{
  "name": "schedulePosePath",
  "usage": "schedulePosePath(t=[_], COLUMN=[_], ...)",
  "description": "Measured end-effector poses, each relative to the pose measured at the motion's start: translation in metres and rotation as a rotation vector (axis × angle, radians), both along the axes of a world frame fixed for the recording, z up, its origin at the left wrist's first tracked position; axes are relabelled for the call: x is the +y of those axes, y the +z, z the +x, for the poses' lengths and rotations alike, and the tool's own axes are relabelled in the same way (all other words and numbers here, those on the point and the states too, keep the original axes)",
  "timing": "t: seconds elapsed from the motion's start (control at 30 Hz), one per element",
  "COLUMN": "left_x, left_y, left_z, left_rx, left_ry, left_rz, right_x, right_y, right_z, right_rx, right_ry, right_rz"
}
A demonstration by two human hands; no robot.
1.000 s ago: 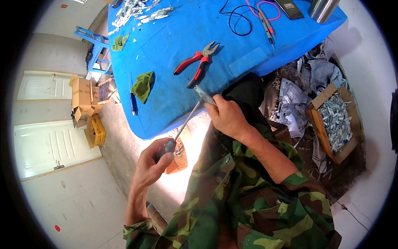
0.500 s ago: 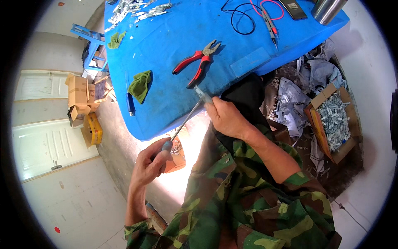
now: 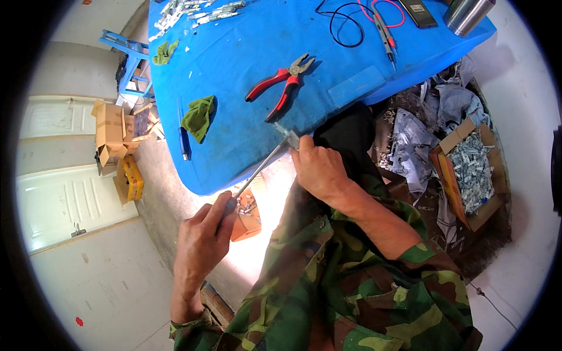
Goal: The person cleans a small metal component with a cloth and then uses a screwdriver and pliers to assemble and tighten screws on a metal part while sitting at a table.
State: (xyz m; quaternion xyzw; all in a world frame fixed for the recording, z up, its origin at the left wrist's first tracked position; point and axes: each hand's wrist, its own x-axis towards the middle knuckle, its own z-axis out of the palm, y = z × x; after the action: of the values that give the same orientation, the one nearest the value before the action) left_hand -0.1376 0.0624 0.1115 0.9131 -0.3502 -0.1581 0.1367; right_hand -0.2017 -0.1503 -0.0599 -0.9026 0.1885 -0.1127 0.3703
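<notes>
My left hand point(image 3: 202, 240) is wrapped round the handle of a screwdriver point(image 3: 257, 170), whose long metal shaft slants up to the right. The shaft's tip meets a small grey-white part point(image 3: 287, 134) pinched between the thumb and fingers of my right hand point(image 3: 321, 168). My fingers cover some of that part, so its exact kind does not show. Both hands are just off the near edge of the blue-covered table point(image 3: 234, 134). Red-handled pliers point(image 3: 285, 85) lie with jaws apart on the cloth, just beyond the small part.
On the table are a green rag point(image 3: 198, 119), a blue-handled screwdriver point(image 3: 184, 140), a heap of metal parts point(image 3: 175, 17), test probes point(image 3: 384, 38), a phone point(image 3: 418, 13) and a steel flask point(image 3: 467, 16). A box of parts point(image 3: 473, 172) stands right; a box point(image 3: 246, 219) sits below.
My left hand has shifted slightly down and left and its fingers have straightened somewhat along the screwdriver handle. My right hand still holds the small part at nearly the same place.
</notes>
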Motion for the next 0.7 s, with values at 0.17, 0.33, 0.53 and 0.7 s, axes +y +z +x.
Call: schedulePosePath(t=[0.17, 0.33, 0.53, 0.7], left_x=[0.012, 0.024, 0.027, 0.025], left_y=[-0.010, -0.018, -0.025, -0.021], left_z=[0.004, 0.006, 0.008, 0.016], left_rx=[0.209, 0.436, 0.480, 0.641], left_ry=[0.069, 0.193, 0.214, 0.267], left_rz=[-0.121, -0.171, -0.181, -0.182], right_x=[0.002, 0.001, -0.003, -0.004], right_y=[0.001, -0.008, -0.008, 0.000], right_z=[0.001, 0.001, 0.001, 0.001], right_rx=[-0.039, -0.070, -0.065, -0.018], right_ry=[-0.019, -0.032, -0.008, 0.009], right_rz=[0.031, 0.121, 0.230, 0.208])
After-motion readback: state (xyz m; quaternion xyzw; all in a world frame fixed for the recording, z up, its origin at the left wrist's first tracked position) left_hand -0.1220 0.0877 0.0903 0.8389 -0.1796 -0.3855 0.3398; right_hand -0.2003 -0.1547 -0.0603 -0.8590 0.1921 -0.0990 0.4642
